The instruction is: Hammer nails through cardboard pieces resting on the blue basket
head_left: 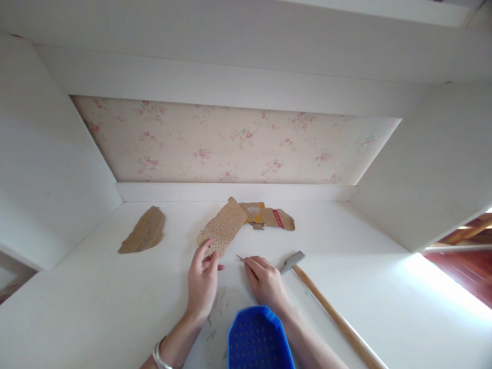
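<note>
My left hand (pixel 203 282) grips the near edge of a cardboard piece (pixel 226 225) dotted with many small holes or specks. A few shiny bits sit by its left edge. My right hand (pixel 266 281) pinches a thin nail-like metal piece (pixel 240 258), its tip pointing left toward the cardboard, apart from it. Just beyond my right hand lies a hammer (pixel 334 311) with a grey head and a long wooden handle. Below and between my forearms stands a blue plastic basket (pixel 251 309) with a dotted bottom.
A torn cardboard scrap (pixel 143 231) lies on the left of the white surface (pixel 96 307). Behind the held piece is a taped cardboard strip (pixel 271 216) with a red band. Thin dark marks or bits show near the basket. White side panels and floral wallpaper (pixel 238 143) enclose the space.
</note>
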